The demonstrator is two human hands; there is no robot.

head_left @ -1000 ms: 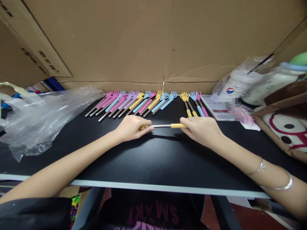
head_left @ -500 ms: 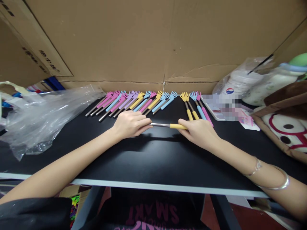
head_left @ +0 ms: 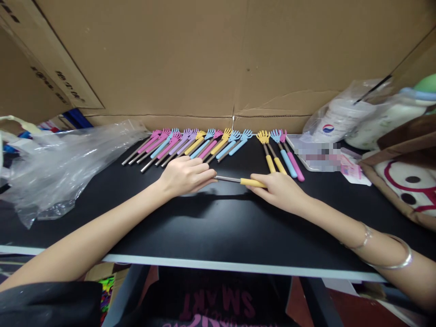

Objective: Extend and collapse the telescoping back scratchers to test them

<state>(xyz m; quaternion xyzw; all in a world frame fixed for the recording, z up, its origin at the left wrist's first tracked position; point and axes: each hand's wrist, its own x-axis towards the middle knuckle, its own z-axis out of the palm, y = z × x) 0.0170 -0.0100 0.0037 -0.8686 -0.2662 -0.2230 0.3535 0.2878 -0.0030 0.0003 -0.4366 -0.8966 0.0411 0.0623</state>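
Between my two hands a back scratcher (head_left: 229, 179) with a metal rod and a yellow grip is held nearly level above the black table. My left hand (head_left: 188, 176) is closed around its left end, hiding whatever is there. My right hand (head_left: 279, 188) pinches the yellow grip at the other end. Behind my left hand lies a row of back scratchers (head_left: 204, 147) in pink, blue, purple and yellow, with hand-shaped heads toward the wall. Beyond my right hand rest several more with coloured grips, among them a blue-gripped back scratcher (head_left: 288, 161).
A clear plastic bag (head_left: 64, 172) spreads over the left of the black table (head_left: 218, 240). At the right are a partly blurred phone-like slab (head_left: 308, 165), a wrapped white cup (head_left: 344, 120), a bottle (head_left: 378, 122) and a brown plush bag (head_left: 405, 177). A cardboard wall (head_left: 170, 59) stands behind.
The right end of the held back scratcher has dipped slightly with my right hand, whose fingers have shifted a little on the grip. My left hand has hardly moved.
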